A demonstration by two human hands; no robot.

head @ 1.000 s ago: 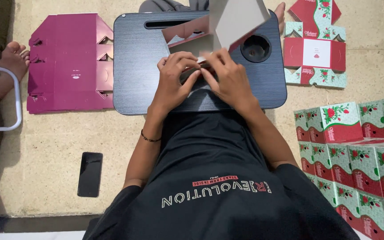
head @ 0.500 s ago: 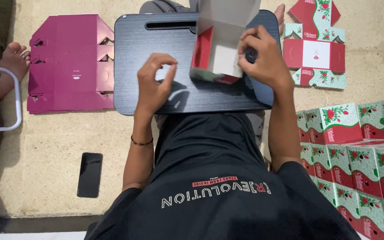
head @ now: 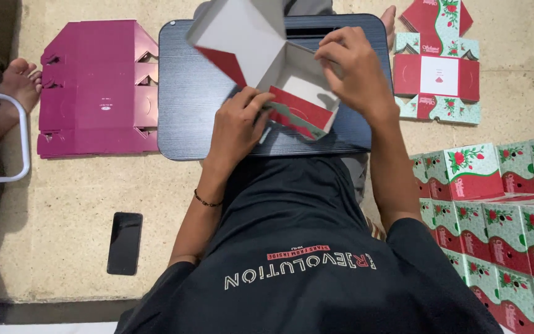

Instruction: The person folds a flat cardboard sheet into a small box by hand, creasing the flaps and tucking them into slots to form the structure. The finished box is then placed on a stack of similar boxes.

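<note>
Cardboard box (head: 292, 83), half-folded, sits on the dark worktop (head: 193, 93). Left hand (head: 237, 127) pinches its red front flap; right hand (head: 355, 71) closes over the far wall. Judged light, thin, crease-prone: hold near folds.

One half-folded box (head: 292, 80) sits between two hands, left (head: 237, 127) and right (head: 355, 71); one dark lap table (head: 193, 93); one magenta flat stack (head: 94, 86); one black phone (head: 124, 242); folded floral boxes (head: 502, 204) too overlapped to count.
</note>
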